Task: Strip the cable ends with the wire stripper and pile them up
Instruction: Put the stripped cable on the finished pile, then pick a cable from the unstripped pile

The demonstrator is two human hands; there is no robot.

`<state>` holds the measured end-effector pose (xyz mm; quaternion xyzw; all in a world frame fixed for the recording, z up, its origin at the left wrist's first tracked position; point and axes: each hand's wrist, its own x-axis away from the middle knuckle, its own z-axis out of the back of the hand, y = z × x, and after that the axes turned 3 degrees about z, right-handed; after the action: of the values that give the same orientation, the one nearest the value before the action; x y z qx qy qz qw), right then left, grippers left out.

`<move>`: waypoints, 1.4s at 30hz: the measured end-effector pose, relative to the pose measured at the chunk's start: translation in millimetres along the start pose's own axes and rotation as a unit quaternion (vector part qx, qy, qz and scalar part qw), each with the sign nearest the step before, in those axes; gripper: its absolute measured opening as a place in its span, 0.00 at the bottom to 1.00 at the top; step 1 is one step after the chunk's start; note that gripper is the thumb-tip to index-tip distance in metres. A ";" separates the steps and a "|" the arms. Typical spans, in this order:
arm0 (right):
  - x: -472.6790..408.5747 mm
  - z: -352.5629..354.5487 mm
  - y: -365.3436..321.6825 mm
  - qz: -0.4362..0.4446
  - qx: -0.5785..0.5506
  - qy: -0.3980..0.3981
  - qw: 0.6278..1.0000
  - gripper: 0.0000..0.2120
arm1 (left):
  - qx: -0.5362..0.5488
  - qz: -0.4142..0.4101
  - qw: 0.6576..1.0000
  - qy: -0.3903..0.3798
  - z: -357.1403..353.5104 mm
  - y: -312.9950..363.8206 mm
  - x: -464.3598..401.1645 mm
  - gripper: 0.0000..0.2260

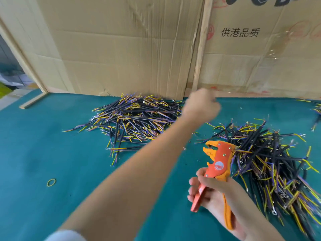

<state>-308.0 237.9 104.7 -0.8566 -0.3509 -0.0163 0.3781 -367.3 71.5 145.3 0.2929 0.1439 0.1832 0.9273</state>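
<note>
My right hand point(213, 192) grips the handles of an orange and red wire stripper point(219, 160), whose jaws point up and to the left. My left hand point(201, 106) reaches far forward, blurred, between the two heaps, with its fingers curled and no cable visible in it. A pile of black cables point(135, 119) with yellow, blue and purple cores lies at the back centre, to the left of that hand. A second, larger pile of the same cables point(271, 153) spreads on the right, right beside the stripper's head.
A green cloth point(52, 145) covers the table. Creased cardboard sheets point(121, 49) stand as a wall along the back edge. A wooden strip point(33, 101) lies at the back left. A yellow-green rubber band point(51, 182) lies near the left. More cables point(317, 110) show at the far right edge.
</note>
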 end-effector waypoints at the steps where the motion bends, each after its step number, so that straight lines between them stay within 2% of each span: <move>1: 13.9 28.7 42.0 -0.010 0.041 -0.016 0.999 0.14 | -0.034 0.029 0.999 0.008 13.9 -26.8 -6.6 0.11; 2: 7.3 24.5 52.1 -0.078 0.070 -0.047 0.993 0.12 | -0.075 0.056 0.996 0.009 26.2 -51.1 -10.3 0.13; 3: 10.6 29.2 57.1 -0.086 0.069 -0.062 0.992 0.14 | -0.123 0.076 0.989 0.004 36.3 -74.9 -13.1 0.13; 4: 10.1 32.3 66.9 -0.074 0.099 -0.045 0.991 0.16 | -0.164 0.092 0.982 -0.004 44.8 -101.0 -16.7 0.14; 6: 4.2 37.5 60.9 -0.063 0.062 -0.007 0.996 0.14 | -0.232 0.104 0.967 -0.027 57.9 -148.8 -20.0 0.15; 9: 4.9 37.9 61.9 -0.054 0.047 -0.030 0.997 0.13 | -0.270 0.065 0.959 -0.053 63.5 -185.9 -23.8 0.18; 13: 2.9 36.0 61.3 -0.065 0.053 -0.012 0.996 0.18 | -0.324 0.030 0.945 -0.013 63.1 -188.7 -29.6 0.12; 19: 3.1 34.7 61.4 -0.063 0.041 -0.013 0.997 0.21 | -0.403 0.023 0.915 0.020 61.9 -177.6 -37.8 0.15; 28: 1.1 38.7 58.9 -0.075 0.037 -0.018 0.996 0.17 | -0.396 0.021 0.916 0.061 59.1 -184.9 -47.0 0.10; 32: -0.5 41.2 57.9 -0.077 0.036 -0.023 0.996 0.17 | -0.369 -0.022 0.924 0.101 75.7 -169.7 -52.5 0.09; 34: -1.3 42.8 58.3 -0.074 0.038 -0.024 0.996 0.14 | -0.310 -0.020 0.943 0.121 89.4 -157.5 -51.2 0.08; 36: -1.8 43.9 58.9 -0.074 0.039 -0.024 0.996 0.12 | -0.188 -0.019 0.972 0.137 101.3 -144.2 -44.7 0.06; 38: -2.1 43.9 59.5 -0.075 0.039 -0.023 0.996 0.11 | -0.074 -0.042 0.983 0.160 107.2 -127.7 -32.2 0.03; 40: -1.6 43.9 59.9 -0.076 0.039 -0.023 0.996 0.12 | 0.058 -0.054 0.981 0.174 104.2 -109.5 -11.5 0.02; 42: -0.1 43.5 59.5 -0.078 0.042 -0.024 0.996 0.13 | 0.240 -0.041 0.958 0.154 91.5 -95.7 15.6 0.04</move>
<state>-281.9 238.7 35.8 -0.8102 -0.4259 -0.0106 0.4027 -294.7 -39.6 157.8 0.4687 0.3364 0.1475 0.8034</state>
